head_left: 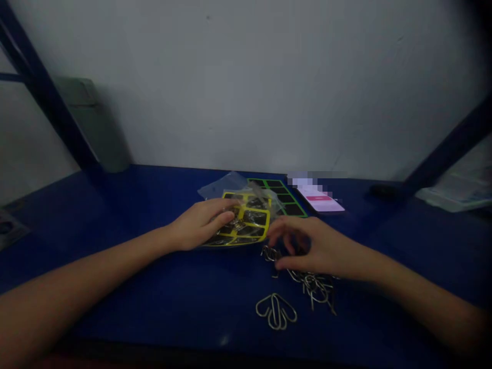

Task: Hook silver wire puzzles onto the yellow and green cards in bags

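Observation:
My left hand (pixel 200 224) lies on a plastic sheet of black patches with a yellow border (pixel 253 218), its fingers curled over the sheet's left part. Small metal pieces show on the sheet beside those fingers, too dim to name. My right hand (pixel 307 246) hangs with spread fingers over a tangled pile of bent steel wire shapes (pixel 315 287), and its fingertips are close to a wire loop (pixel 270 253). A separate looped wire shape (pixel 275 312) lies nearer me on the table.
A green-bordered sheet of black patches (pixel 286 197) and a clear plastic bag (pixel 225 185) lie behind the yellow sheet. A phone (pixel 321 200) lies to their right on the blue table (pixel 115 256). Dark blue shelf uprights (pixel 49 92) stand at both sides before a white wall (pixel 246 77).

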Action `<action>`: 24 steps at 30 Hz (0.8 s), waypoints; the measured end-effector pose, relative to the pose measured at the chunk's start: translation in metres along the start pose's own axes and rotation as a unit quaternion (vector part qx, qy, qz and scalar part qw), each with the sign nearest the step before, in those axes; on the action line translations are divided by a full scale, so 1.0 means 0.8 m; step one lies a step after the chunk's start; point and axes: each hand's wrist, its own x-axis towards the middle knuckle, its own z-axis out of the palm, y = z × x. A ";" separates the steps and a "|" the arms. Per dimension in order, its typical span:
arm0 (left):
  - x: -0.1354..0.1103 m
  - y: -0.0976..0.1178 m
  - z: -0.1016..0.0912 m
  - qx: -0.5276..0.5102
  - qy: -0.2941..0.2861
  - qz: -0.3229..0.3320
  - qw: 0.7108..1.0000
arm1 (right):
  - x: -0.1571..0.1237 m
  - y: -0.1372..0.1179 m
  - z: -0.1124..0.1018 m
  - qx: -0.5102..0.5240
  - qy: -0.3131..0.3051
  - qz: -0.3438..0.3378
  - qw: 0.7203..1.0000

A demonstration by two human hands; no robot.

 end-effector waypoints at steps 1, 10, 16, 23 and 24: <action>0.000 0.000 0.000 0.000 0.000 -0.001 1.000 | 0.000 0.000 0.001 -0.004 -0.002 -0.003 1.000; 0.000 -0.001 0.000 0.000 -0.003 0.002 1.000 | 0.002 0.007 0.004 -0.031 0.049 -0.024 0.998; 0.000 -0.001 -0.001 0.010 0.003 -0.010 1.000 | 0.000 0.005 0.002 0.036 0.151 -0.019 0.988; -0.001 -0.001 -0.001 -0.004 0.004 -0.019 1.000 | -0.007 -0.001 -0.004 0.004 0.241 -0.081 0.967; -0.001 -0.001 0.000 -0.001 0.000 -0.013 1.000 | -0.008 -0.002 -0.005 -0.015 0.239 -0.090 0.967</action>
